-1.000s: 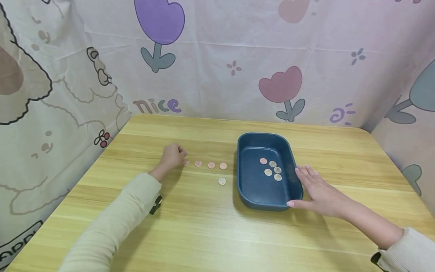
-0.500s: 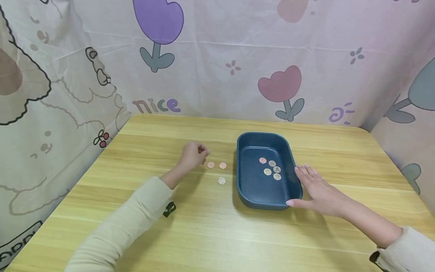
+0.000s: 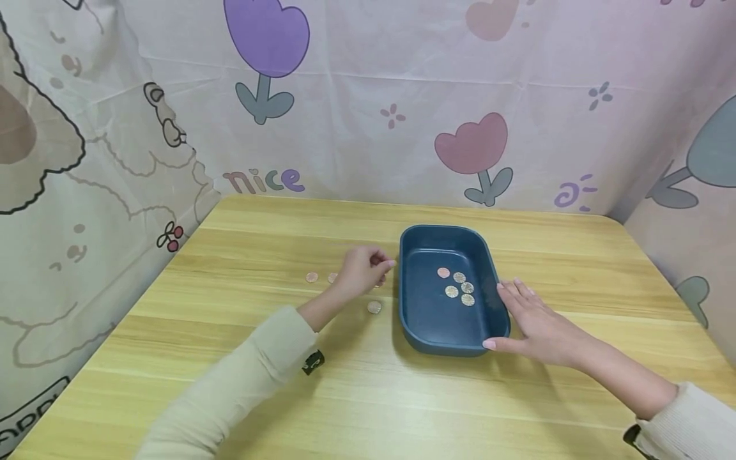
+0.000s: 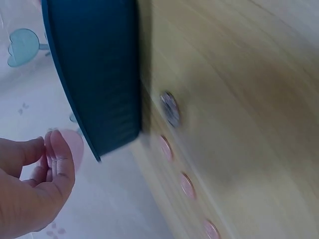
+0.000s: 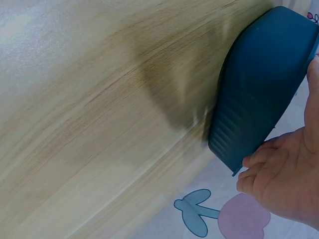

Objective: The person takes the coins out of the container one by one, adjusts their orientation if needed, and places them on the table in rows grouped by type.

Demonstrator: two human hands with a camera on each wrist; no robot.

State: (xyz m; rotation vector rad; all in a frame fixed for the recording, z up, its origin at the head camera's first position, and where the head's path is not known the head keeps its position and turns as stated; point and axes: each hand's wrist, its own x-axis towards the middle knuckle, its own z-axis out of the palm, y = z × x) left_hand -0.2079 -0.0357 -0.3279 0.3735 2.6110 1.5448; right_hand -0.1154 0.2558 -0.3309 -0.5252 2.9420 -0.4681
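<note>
In the head view, my left hand (image 3: 363, 271) is above the table, just left of the blue tray (image 3: 407, 300). Its thumb and finger pinch what appears to be a coin, almost wholly hidden by the fingertips; the left wrist view shows the pinched fingers (image 4: 62, 154) too. Below the hand lies a row of copper-coloured coins, with a leftmost coin (image 3: 312, 277) in sight and others partly covered. A silvery coin (image 3: 374, 307) lies nearer to me. My right hand (image 3: 543, 326) rests with extended fingers along the tray's right side, its thumb touching the near right corner.
Inside the tray are a copper-coloured coin (image 3: 443, 273) and several paler coins (image 3: 452, 291). The wooden table (image 3: 345, 396) runs back to a printed cloth (image 3: 356, 153), which also hangs at both sides.
My left hand has moved right over the row of coins towards the tray, uncovering coins at the row's left end. The right hand and the tray's coins have stayed put.
</note>
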